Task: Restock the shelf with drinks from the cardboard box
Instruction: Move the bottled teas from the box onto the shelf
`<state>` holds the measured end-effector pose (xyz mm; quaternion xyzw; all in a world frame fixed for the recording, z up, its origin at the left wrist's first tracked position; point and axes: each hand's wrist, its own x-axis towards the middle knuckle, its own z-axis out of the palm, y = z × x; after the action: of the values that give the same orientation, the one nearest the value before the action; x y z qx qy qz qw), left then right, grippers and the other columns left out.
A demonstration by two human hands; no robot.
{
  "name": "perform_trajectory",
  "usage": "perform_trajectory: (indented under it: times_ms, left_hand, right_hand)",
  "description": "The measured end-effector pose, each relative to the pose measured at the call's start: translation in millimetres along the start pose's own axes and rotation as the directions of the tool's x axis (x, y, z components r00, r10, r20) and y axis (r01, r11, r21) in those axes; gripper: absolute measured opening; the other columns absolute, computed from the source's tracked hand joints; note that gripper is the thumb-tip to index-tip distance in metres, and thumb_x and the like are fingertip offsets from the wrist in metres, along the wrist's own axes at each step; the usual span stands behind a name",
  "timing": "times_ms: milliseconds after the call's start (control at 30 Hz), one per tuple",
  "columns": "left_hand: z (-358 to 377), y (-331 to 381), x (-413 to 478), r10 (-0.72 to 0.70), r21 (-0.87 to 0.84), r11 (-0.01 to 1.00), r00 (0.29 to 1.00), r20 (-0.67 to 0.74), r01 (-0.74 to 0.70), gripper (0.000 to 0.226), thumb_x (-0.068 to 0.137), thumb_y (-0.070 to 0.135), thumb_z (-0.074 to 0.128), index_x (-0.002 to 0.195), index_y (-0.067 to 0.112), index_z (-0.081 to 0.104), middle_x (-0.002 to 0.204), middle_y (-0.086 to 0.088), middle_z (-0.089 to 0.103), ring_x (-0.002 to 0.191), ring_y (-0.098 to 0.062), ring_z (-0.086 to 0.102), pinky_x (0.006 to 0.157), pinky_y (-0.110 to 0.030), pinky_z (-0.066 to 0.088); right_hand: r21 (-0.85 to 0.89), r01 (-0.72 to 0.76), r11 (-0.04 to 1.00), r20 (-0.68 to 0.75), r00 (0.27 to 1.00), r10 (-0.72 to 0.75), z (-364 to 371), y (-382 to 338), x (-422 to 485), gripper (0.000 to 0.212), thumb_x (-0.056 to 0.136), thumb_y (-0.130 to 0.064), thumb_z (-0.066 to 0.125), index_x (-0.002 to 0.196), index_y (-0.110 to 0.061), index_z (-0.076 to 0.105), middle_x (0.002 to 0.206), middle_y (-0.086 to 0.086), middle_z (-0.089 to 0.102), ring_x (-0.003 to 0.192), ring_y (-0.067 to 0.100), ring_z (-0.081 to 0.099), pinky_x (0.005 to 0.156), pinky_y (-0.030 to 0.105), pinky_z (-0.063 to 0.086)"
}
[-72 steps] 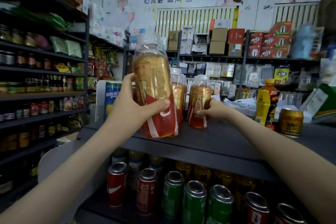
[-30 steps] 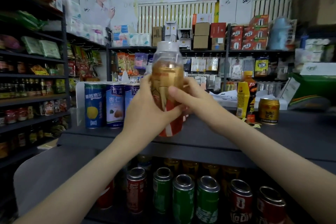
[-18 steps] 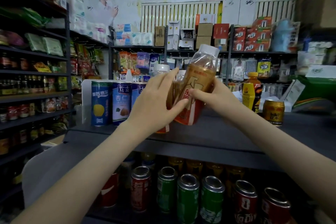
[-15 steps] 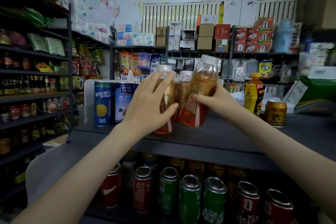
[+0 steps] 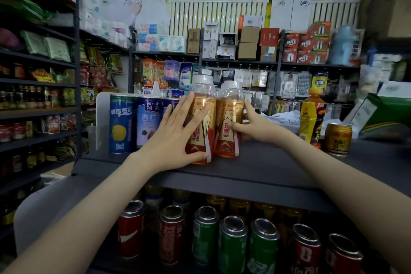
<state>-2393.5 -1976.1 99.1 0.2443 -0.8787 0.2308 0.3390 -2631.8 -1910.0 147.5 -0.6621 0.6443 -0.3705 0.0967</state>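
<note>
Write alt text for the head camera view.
Two hands steady two upright golden drink bottles side by side on a dark shelf: the left hand lies flat against the left bottle, the right hand grips the right bottle. Tall cans stand to their left; red and green cans stand below.

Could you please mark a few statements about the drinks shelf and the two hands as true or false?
1. The left golden bottle and the right golden bottle stand upright on the top shelf. True.
2. The left hand is clenched into a fist. False: its straight fingers rest on the left golden bottle.
3. The right hand grips the right golden bottle. True.
4. The gold can stands left of the bottles. False: it stands to their right, beside the orange bottle.
5. Red cans and green cans stand on the shelf below. True.
</note>
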Motion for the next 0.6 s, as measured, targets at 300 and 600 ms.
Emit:
perform_trajectory:
  times_ms: [300, 600]
  left_hand:
    - [-5.7, -3.2, -2.4, 0.024, -0.001, 1.000, 1.000, 0.018, -0.024, 0.100, 0.076, 0.076, 0.042, 0.147, 0.040, -0.019, 0.151, 0.001, -0.037, 0.141, -0.017, -0.031, 0.113, -0.038, -0.016]
    - [-0.1, -8.3, -10.3, 0.049, -0.060, 0.997, 0.999, 0.017, -0.047, 0.098, 0.081, 0.065, 0.048, 0.141, 0.046, -0.026, 0.153, 0.002, -0.033, 0.144, -0.018, -0.023, 0.115, -0.039, -0.008]
  right_hand:
    - [0.065, 0.016, 0.998, 0.027, 0.999, -0.018, -10.5, 11.8, 3.3, 0.078, 0.089, -0.029, 0.067, 0.148, -0.036, 0.016, 0.127, -0.004, 0.060, 0.125, 0.018, 0.052, 0.100, 0.042, 0.048]
    - [0.130, 0.049, 0.990, -0.047, 0.998, -0.043, -4.6, 14.4, 2.1, 0.083, 0.085, -0.022, 0.070, 0.149, -0.036, 0.020, 0.117, -0.005, 0.065, 0.116, 0.018, 0.059, 0.098, 0.046, 0.050]
